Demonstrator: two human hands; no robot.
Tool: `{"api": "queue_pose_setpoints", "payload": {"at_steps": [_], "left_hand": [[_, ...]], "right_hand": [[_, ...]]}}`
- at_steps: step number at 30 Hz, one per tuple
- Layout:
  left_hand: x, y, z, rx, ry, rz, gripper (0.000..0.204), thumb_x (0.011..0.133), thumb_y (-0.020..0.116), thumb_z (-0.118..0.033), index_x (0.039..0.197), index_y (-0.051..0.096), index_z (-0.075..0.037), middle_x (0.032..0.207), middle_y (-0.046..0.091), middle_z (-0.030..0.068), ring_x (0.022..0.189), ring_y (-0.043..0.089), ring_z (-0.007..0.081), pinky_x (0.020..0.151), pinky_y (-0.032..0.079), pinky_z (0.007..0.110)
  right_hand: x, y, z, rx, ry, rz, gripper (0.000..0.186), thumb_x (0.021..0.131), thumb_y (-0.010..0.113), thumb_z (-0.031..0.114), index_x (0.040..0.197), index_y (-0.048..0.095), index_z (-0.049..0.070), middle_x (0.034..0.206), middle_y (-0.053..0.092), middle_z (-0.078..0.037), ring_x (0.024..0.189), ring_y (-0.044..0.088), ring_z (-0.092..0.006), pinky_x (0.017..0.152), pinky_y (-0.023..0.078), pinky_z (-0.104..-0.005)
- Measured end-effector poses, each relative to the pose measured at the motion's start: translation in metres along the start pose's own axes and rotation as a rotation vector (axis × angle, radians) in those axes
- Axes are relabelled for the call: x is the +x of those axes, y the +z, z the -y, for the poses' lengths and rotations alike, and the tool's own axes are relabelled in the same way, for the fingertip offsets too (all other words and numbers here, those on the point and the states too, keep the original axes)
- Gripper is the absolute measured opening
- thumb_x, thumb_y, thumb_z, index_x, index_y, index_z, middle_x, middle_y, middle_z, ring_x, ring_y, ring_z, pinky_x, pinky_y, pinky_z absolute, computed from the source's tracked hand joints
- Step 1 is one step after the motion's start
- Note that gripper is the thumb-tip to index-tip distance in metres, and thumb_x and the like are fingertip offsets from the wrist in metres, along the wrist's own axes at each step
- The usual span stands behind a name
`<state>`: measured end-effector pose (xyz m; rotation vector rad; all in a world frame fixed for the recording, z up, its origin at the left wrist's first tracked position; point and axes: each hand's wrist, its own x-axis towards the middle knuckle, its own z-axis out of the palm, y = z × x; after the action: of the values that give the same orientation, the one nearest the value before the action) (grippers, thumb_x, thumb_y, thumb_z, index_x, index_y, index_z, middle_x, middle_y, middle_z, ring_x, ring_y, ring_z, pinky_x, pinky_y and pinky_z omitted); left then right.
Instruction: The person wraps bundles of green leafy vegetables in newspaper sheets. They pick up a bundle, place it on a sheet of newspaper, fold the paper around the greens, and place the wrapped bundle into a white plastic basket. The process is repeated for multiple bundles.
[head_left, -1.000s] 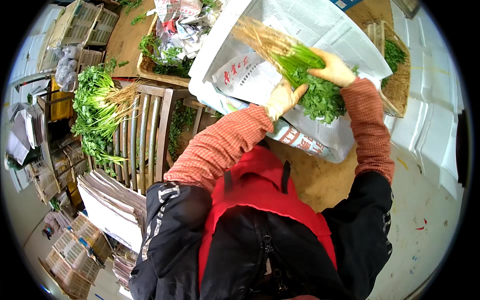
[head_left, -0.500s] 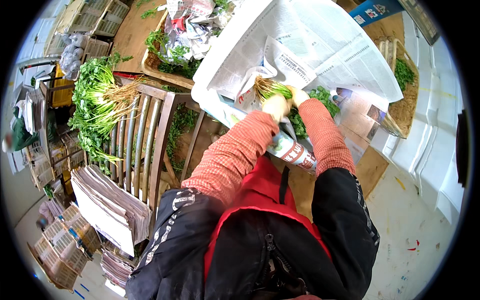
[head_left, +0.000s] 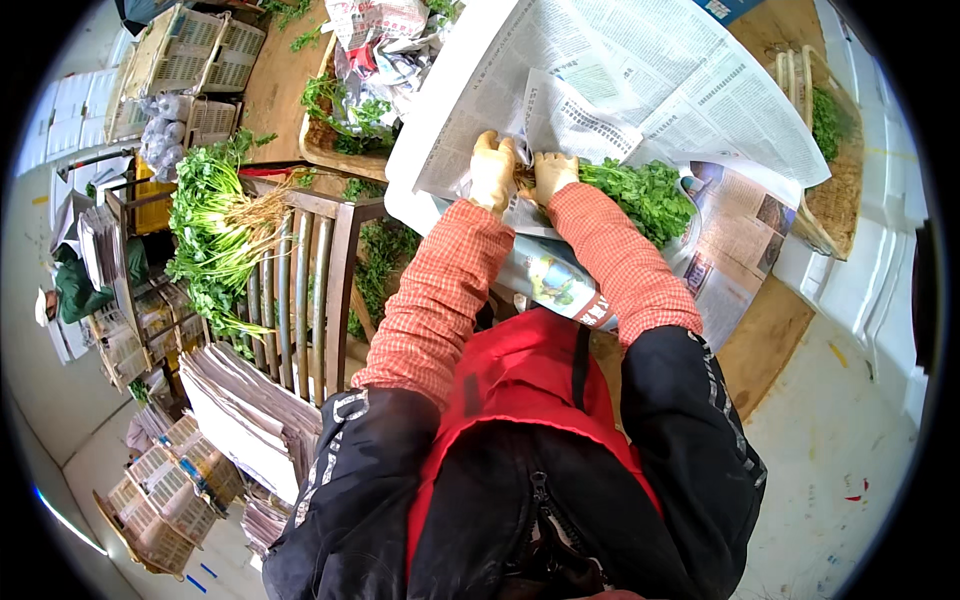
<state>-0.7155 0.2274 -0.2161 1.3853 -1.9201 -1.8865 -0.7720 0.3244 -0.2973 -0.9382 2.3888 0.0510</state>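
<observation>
A bunch of leafy greens [head_left: 645, 198], like coriander or leaf celery, lies on spread newspaper sheets [head_left: 690, 95], leaves to the right. My right hand [head_left: 552, 178], in a pale glove, is closed over its stem end, which it mostly hides. Just left of it, my gloved left hand [head_left: 493, 172] has its fingers curled on the newspaper's edge beside the brownish roots. A printed colour sheet [head_left: 555, 275] hangs over the near edge, under my right forearm. More loose greens with roots [head_left: 215, 230] rest on a wooden slatted rack [head_left: 340, 290] at the left.
Stacked newspapers [head_left: 250, 410] lie at the near left. A basket [head_left: 345, 155] with greens and crumpled paper stands at the back. Another basket [head_left: 850, 180] with greens is at the right. Plastic crates [head_left: 185, 50] fill the far left, and more crates [head_left: 165, 500] stand at the lower left.
My left hand has moved left, off the stems, to the newspaper edge. My right hand has shifted left onto the stem end. The bunch now lies flat, its leaves more exposed.
</observation>
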Motion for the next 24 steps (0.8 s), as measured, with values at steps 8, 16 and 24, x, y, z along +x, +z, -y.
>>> {"api": "queue_pose_setpoints", "payload": {"at_steps": [8, 16, 24], "left_hand": [[0.021, -0.003, 0.028, 0.288, 0.151, -0.181, 0.044, 0.084, 0.053, -0.022, 0.116, 0.05, 0.008, 0.104, 0.06, 0.0274, 0.095, 0.059, 0.0366, 0.084, 0.046, 0.035], [0.015, -0.003, 0.02, 0.399, 0.202, -0.235, 0.04, 0.082, 0.051, -0.019, 0.111, 0.051, 0.008, 0.101, 0.058, 0.0316, 0.098, 0.057, 0.0421, 0.087, 0.045, 0.042], [0.01, -0.003, 0.016, 0.386, 0.157, -0.217, 0.043, 0.081, 0.053, -0.023, 0.111, 0.052, 0.009, 0.103, 0.058, 0.0314, 0.098, 0.057, 0.0416, 0.087, 0.045, 0.041]], "right_hand": [[0.003, -0.028, -0.002, 0.105, 0.068, 0.2, 0.048, 0.068, 0.069, 0.032, 0.109, 0.059, 0.01, 0.104, 0.065, -0.012, 0.101, 0.06, -0.0262, 0.088, 0.037, -0.0412], [0.031, -0.016, -0.037, 0.233, -0.004, 0.297, 0.05, 0.064, 0.072, 0.039, 0.105, 0.066, 0.01, 0.096, 0.066, -0.015, 0.091, 0.063, -0.029, 0.082, 0.047, -0.0385], [0.011, -0.019, -0.001, 0.111, 0.059, 0.188, 0.044, 0.065, 0.071, 0.033, 0.101, 0.068, 0.008, 0.098, 0.066, -0.013, 0.098, 0.061, -0.0259, 0.088, 0.042, -0.0383]]}}
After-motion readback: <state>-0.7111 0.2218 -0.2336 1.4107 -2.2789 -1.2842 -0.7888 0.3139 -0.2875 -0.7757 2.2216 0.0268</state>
